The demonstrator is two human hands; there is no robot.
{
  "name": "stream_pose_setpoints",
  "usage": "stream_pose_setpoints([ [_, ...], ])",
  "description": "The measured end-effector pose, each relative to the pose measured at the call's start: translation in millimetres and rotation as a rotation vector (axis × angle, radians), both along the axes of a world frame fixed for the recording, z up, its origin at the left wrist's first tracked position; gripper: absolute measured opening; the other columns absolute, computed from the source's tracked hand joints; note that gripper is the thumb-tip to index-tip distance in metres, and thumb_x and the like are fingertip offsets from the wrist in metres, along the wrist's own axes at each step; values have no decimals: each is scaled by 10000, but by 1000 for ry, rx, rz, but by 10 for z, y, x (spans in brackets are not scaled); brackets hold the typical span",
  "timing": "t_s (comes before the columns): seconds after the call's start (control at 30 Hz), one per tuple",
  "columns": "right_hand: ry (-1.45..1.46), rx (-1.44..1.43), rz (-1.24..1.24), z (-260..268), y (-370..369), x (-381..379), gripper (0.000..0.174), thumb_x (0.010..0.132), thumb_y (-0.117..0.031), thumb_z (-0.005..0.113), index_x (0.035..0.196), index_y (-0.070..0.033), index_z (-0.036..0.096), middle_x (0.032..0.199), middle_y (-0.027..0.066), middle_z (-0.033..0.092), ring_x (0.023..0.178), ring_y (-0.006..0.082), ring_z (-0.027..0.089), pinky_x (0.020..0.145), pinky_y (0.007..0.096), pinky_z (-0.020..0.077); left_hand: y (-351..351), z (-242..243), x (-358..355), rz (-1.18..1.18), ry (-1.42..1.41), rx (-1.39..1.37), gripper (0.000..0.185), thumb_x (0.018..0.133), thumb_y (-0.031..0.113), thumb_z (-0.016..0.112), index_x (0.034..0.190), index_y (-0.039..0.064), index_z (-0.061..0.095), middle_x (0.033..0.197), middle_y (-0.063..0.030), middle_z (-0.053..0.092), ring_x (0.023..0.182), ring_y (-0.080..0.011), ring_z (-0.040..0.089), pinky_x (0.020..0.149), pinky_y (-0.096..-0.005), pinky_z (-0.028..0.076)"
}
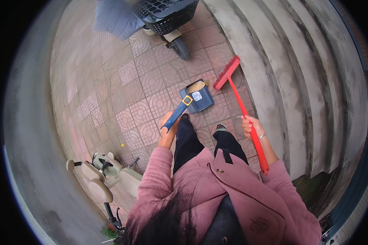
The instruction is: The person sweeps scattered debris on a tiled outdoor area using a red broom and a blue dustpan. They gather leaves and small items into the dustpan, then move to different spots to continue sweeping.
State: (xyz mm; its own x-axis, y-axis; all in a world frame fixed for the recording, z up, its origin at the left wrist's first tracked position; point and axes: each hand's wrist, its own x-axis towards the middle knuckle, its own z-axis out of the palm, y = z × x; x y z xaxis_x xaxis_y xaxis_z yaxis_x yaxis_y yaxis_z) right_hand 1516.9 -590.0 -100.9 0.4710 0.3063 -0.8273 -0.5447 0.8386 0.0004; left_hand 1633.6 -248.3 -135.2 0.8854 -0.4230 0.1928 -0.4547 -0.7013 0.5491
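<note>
My left hand (169, 125) grips the blue handle of a dustpan (204, 99), whose pan is in front of my feet. A tan piece, perhaps a leaf or cardboard, lies in the pan, and a white label is stuck on it. My right hand (252, 127) is closed around the shaft of a red broom (240, 101). The broom's bristled head points away from me, right of the dustpan and beside the lowest step. A small yellowish leaf (206, 83) shows at the pan's far right edge.
Concrete steps (257, 61) rise along the right. Ahead stands a scooter's front wheel (180, 49) under a black basket (168, 15), with a pale blue quilted cover (116, 20) beside it. Another beige scooter (110, 174) is at the lower left. A yellow leaf (123, 145) lies on the patterned paving.
</note>
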Motion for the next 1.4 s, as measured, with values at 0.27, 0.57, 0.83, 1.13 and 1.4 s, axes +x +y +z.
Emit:
stream_pose_setpoints([
  [0.27, 75, -706, 284, 325, 760, 117, 135, 798, -127, 519, 891, -68, 441, 567, -5, 418, 375, 77, 391, 301, 233, 339, 81, 33, 981, -142, 141, -155, 78, 736, 88, 618, 760, 43, 559, 685, -127, 524, 652, -308, 542, 542, -349, 438],
  [0.57, 312, -1067, 800, -413, 1494, 510, 200, 719, -27, 422, 827, 101, 532, 670, 208, 570, 501, 284, 580, 420, 387, 468, 8, -111, 1350, -100, 374, -191, 158, 742, 133, 628, 710, 9, 535, 680, -146, 538, 649, -331, 543, 573, -364, 434],
  [0.83, 87, -852, 1029, -29, 1507, 16, 261, 683, -73, 586, 902, 59, 533, 606, 136, 565, 467, 232, 566, 419, 335, 447, -118, -420, 1405, -55, 460, -250, 163, 744, 163, 632, 727, 22, 552, 679, -156, 542, 634, -336, 544, 567, -359, 426],
  [1.13, 109, -1055, 804, 255, 1469, -447, 275, 682, -27, 553, 951, 24, 534, 653, 144, 550, 534, 252, 569, 461, 340, 451, 159, -390, 1330, -67, 246, -186, 107, 769, 134, 627, 769, 32, 596, 655, -75, 590, 613, -168, 577, 552, -268, 429],
  [1.4, 265, -1245, 1338, -408, 1673, -138, 285, 696, -62, 519, 966, 27, 514, 891, 259, 581, 863, 365, 580, 721, 395, 474, -34, -428, 1147, 15, 424, -216, 142, 780, 160, 610, 756, 23, 584, 634, -86, 571, 597, -200, 562, 562, -290, 426],
])
